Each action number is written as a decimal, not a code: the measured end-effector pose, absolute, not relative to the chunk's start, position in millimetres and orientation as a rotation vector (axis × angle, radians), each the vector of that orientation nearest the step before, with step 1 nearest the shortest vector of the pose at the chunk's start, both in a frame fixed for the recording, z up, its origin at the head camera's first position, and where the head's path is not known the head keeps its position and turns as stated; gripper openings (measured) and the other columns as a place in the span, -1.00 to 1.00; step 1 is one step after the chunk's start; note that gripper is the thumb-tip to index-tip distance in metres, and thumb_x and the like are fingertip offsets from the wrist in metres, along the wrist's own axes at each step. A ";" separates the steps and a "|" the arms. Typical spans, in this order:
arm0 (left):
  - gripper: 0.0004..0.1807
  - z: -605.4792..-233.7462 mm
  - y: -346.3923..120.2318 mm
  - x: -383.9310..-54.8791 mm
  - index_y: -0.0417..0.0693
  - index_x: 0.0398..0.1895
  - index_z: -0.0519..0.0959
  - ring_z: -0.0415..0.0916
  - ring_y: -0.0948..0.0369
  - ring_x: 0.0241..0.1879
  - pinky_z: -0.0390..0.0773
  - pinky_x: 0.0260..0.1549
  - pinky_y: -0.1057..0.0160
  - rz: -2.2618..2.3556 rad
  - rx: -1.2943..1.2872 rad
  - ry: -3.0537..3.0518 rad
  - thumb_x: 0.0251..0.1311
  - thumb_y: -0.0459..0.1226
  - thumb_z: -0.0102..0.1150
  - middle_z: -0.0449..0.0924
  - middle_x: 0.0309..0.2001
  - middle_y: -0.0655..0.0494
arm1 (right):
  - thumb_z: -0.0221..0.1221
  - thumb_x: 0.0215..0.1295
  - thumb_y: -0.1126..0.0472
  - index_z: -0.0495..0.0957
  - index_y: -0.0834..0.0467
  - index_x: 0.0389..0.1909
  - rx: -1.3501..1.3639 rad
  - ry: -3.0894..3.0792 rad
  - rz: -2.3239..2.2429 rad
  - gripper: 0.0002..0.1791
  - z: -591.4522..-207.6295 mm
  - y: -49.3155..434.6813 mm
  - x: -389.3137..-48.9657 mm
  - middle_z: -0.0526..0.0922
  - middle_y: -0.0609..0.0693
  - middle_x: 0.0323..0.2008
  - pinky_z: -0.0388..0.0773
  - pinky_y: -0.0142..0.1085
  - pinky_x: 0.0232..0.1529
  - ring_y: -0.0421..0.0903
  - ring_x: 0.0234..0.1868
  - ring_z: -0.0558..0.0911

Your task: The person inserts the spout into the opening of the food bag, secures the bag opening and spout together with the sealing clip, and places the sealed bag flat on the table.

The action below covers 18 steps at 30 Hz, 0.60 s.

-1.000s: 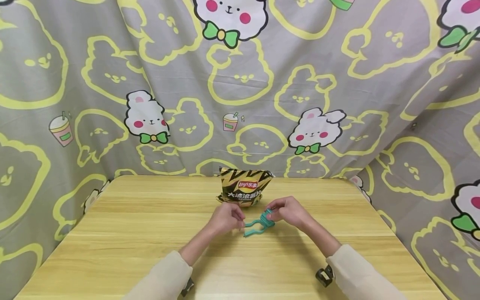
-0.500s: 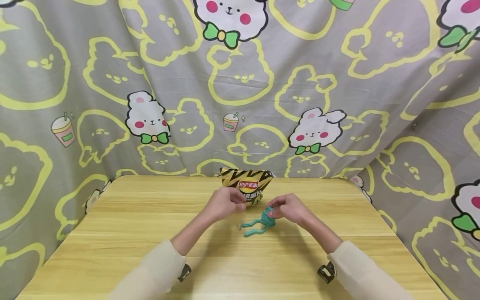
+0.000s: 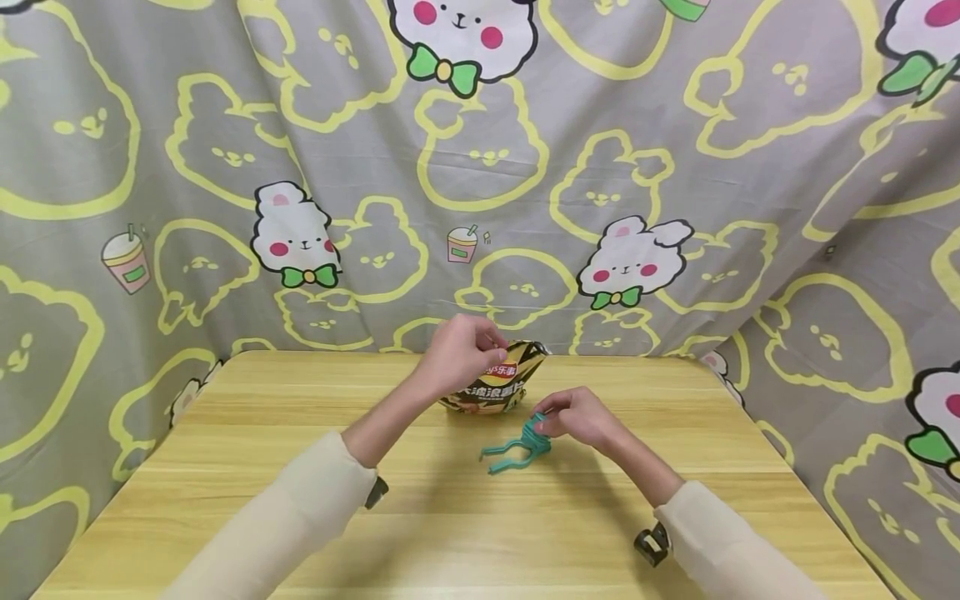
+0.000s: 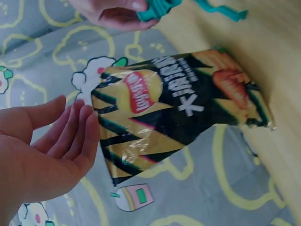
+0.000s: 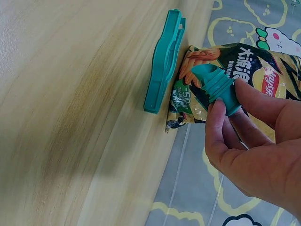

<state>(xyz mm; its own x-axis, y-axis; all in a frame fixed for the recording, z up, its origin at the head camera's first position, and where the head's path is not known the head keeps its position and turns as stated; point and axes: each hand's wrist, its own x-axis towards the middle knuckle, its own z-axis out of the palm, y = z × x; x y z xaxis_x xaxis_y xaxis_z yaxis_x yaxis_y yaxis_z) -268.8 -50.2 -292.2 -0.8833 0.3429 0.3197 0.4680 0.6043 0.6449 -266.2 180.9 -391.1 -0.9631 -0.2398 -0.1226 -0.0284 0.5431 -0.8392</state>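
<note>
A black and gold Lay's chip bag [image 3: 491, 387] stands upright near the back of the table. My left hand [image 3: 465, 354] is at its upper left, covering part of the logo in the head view. Its fingers bend loosely beside the bag's top edge in the left wrist view, with no visible grip; contact is unclear. My right hand [image 3: 577, 417] pinches a ribbed teal spout [image 5: 218, 89] between thumb and fingers, right of the bag. Next to it, a long teal bag clip [image 5: 162, 66] has its two arms spread. A gap shows between clip and spout in both wrist views.
The wooden table [image 3: 300, 417] extends around both hands. A grey curtain [image 3: 360, 150] with yellow cartoon outlines hangs behind and along the sides. A black wrist device [image 3: 652, 543] sits at the right sleeve.
My left hand has released the end of the teal bag clip and risen up and away to the bag's top. My right hand has stayed nearly still with the spout.
</note>
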 end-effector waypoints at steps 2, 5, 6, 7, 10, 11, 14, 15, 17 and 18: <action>-0.94 -287.1 -47.6 -270.1 -0.09 -0.27 0.76 0.68 0.26 -0.39 0.63 -0.36 0.28 -1.143 -0.676 -2.618 0.25 -0.30 0.37 0.78 -0.38 0.12 | 0.38 0.20 0.27 0.73 0.25 -0.10 -0.232 2.562 -1.385 -0.75 -390.8 180.2 -266.4 0.72 0.02 -0.31 0.64 0.02 -0.01 -0.12 -0.28 0.67; -0.94 -283.5 -41.9 -272.7 -0.07 -0.27 0.77 0.68 0.24 -0.38 0.63 -0.36 0.28 -1.121 -0.659 -2.561 0.25 -0.28 0.38 0.78 -0.37 0.13 | 0.38 0.20 0.27 0.73 0.26 -0.09 -0.238 2.568 -1.386 -0.73 -390.2 180.4 -266.2 0.73 0.02 -0.32 0.64 0.03 0.00 -0.12 -0.28 0.67; -0.93 -283.1 -40.0 -273.9 -0.06 -0.27 0.77 0.69 0.23 -0.37 0.63 -0.36 0.28 -1.109 -0.655 -2.548 0.25 -0.28 0.38 0.78 -0.36 0.12 | 0.38 0.20 0.27 0.72 0.26 -0.08 -0.239 2.569 -1.386 -0.73 -389.9 180.7 -266.1 0.73 0.02 -0.32 0.64 0.03 0.00 -0.12 -0.28 0.67; -0.92 -283.1 -38.3 -275.1 -0.07 -0.25 0.78 0.69 0.22 -0.35 0.64 -0.37 0.28 -1.100 -0.652 -2.535 0.24 -0.29 0.39 0.79 -0.33 0.11 | 0.38 0.21 0.27 0.72 0.27 -0.07 -0.239 2.569 -1.386 -0.72 -389.6 181.0 -265.9 0.72 0.01 -0.32 0.63 0.03 0.00 -0.12 -0.28 0.67; -0.88 -285.2 -34.3 -279.4 -0.06 -0.18 0.79 0.72 0.18 -0.28 0.65 -0.37 0.28 -1.072 -0.640 -2.526 0.23 -0.29 0.40 0.80 -0.24 0.07 | 0.38 0.21 0.26 0.72 0.27 -0.07 -0.235 2.568 -1.387 -0.72 -389.3 181.6 -265.3 0.72 0.01 -0.32 0.63 0.03 0.00 -0.12 -0.28 0.67; -0.86 -286.5 -33.5 -280.8 -0.06 -0.16 0.79 0.73 0.17 -0.26 0.66 -0.37 0.27 -1.069 -0.636 -2.530 0.23 -0.29 0.40 0.80 -0.21 0.05 | 0.38 0.21 0.26 0.72 0.27 -0.07 -0.232 2.567 -1.387 -0.72 -389.4 181.9 -265.4 0.72 0.01 -0.32 0.63 0.03 0.00 -0.12 -0.28 0.67; -0.81 -291.3 -32.0 -285.4 -0.05 -0.11 0.78 0.72 0.14 -0.23 0.67 -0.33 0.23 -1.040 -0.622 -2.557 0.20 -0.30 0.42 0.80 -0.15 0.03 | 0.38 0.21 0.26 0.73 0.25 -0.08 -0.229 2.562 -1.389 -0.73 -390.1 182.5 -265.8 0.72 0.01 -0.32 0.62 0.02 0.00 -0.12 -0.28 0.66; -0.80 -293.0 -31.8 -286.8 -0.06 -0.10 0.78 0.73 0.13 -0.21 0.68 -0.31 0.22 -1.025 -0.618 -2.567 0.19 -0.30 0.43 0.79 -0.15 0.01 | 0.38 0.21 0.26 0.73 0.25 -0.09 -0.231 2.560 -1.393 -0.74 -390.4 182.7 -266.2 0.72 0.01 -0.32 0.63 0.02 0.00 -0.12 -0.28 0.66; -0.78 -296.6 -32.1 -289.4 -0.06 -0.10 0.78 0.73 0.11 -0.21 0.69 -0.27 0.19 -0.981 -0.611 -2.581 0.17 -0.31 0.45 0.79 -0.16 0.00 | 0.38 0.20 0.26 0.73 0.25 -0.10 -0.240 2.560 -1.397 -0.75 -391.0 183.0 -266.7 0.72 0.01 -0.32 0.63 0.02 -0.01 -0.12 -0.28 0.66; -0.78 -298.1 -32.2 -290.7 -0.07 -0.11 0.78 0.74 0.11 -0.20 0.70 -0.25 0.17 -0.966 -0.606 -2.586 0.15 -0.32 0.46 0.80 -0.16 0.00 | 0.38 0.19 0.26 0.73 0.24 -0.11 -0.244 2.561 -1.400 -0.75 -391.1 183.2 -266.9 0.72 0.01 -0.32 0.63 0.02 -0.01 -0.12 -0.28 0.66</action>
